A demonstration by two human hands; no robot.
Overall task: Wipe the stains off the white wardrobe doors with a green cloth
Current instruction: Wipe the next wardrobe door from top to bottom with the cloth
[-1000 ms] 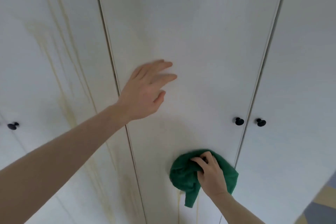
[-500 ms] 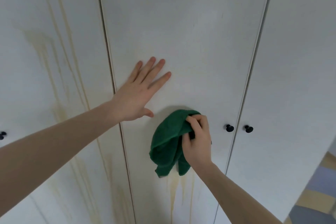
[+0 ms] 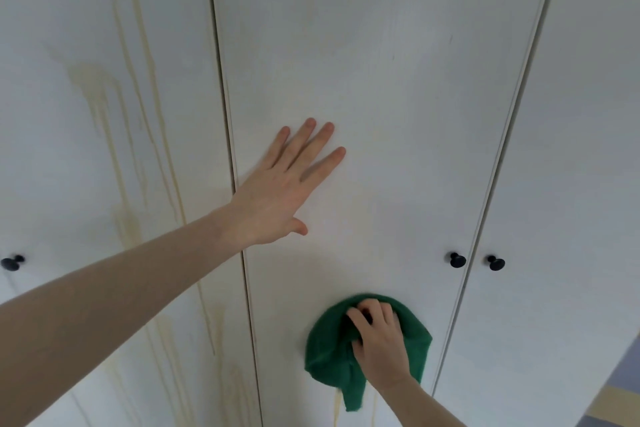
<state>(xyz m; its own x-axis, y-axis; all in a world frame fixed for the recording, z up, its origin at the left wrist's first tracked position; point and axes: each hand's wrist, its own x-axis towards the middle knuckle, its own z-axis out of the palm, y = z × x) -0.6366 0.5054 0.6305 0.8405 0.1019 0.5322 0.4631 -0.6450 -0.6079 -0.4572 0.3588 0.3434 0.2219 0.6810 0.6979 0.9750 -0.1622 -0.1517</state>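
Head view: looks up along three white wardrobe doors seen from close in front.
Middle door [image 3: 381, 80]: mostly white, with a faint yellowish tint near its centre and thin yellow drips at its bottom edge of the picture, just under the cloth.
Left door [image 3: 104, 114]: carries long yellow-brown stains [image 3: 104, 94] that run down from the top and widen lower down.
Right door [image 3: 571, 184]: white, with no marks that can be made out.
Left hand [image 3: 277, 191]: laid flat on the middle door close to the gap beside the left door, fingers straight and slightly spread, thumb out to the side; it holds nothing.
Right hand [image 3: 381, 343]: low on the middle door, fingers curled into a bunch of the green cloth and pressing it against the door.
Green cloth [image 3: 329, 347]: crumpled under the right hand on the lower part of the middle door, below and to the right of the left hand, one corner hanging down.
Knobs: a black pair [image 3: 458, 259] on either side of the gap between middle and right doors, above and right of the cloth; another black knob [image 3: 12, 262] at the far left edge.
Floor [image 3: 620, 402]: a patch in blue and tan at the lower right corner.
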